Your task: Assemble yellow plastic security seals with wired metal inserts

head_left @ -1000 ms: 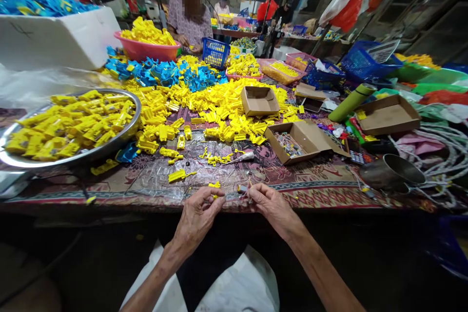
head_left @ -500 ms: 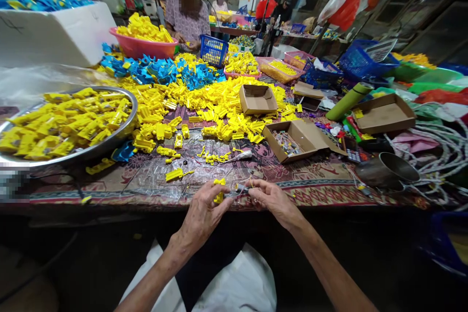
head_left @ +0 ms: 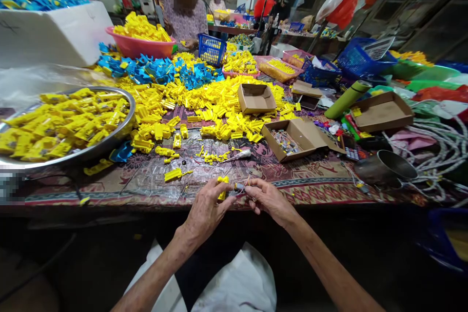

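Near the table's front edge, my left hand (head_left: 209,208) is closed on a small yellow plastic part (head_left: 223,188), which shows above the thumb and fingers. Facing it, my right hand (head_left: 273,202) pinches a small grey component with thin wires (head_left: 239,186), perhaps a little motor. The component lies between both sets of fingertips, close beside the yellow part. My fingers cover much of both pieces. Just beyond them on the plastic-covered cloth are a loose yellow piece (head_left: 177,174), several tiny yellow bits (head_left: 214,157) and a thin tool with a pale handle (head_left: 241,154).
A metal basin (head_left: 132,107) of yellow parts stands left. Heaped yellow parts (head_left: 204,97) cover the middle, blue parts (head_left: 146,69) behind. An open cardboard box (head_left: 310,140) holds wired components. A metal cup (head_left: 387,168) and white cords (head_left: 438,156) lie right. A co-worker (head_left: 186,19) sits opposite.
My right hand's fingers have shifted slightly around the wired component, with the lower fingers now curled more visibly. The left hand keeps hold of the yellow part. The view has moved slightly.
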### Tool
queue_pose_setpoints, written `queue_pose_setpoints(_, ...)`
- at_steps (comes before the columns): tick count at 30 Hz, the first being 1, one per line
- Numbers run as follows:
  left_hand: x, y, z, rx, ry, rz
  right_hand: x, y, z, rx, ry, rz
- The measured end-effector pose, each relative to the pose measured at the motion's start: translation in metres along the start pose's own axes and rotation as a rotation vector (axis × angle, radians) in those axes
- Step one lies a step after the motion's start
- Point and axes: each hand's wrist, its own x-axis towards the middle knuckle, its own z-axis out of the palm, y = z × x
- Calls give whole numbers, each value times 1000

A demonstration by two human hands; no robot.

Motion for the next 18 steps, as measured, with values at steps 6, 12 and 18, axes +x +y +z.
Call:
queue_pose_setpoints(6,-1,-4,-5,32,22,-15,1,1,-2,88,-51,34)
queue_pose_setpoints(12,-2,-2,-9,-7,17,-4,1,4,3,114,-75,18)
queue_pose_setpoints(18,-6,8,-20,-111,34,-52,-6,-4,16,67,-38,33)
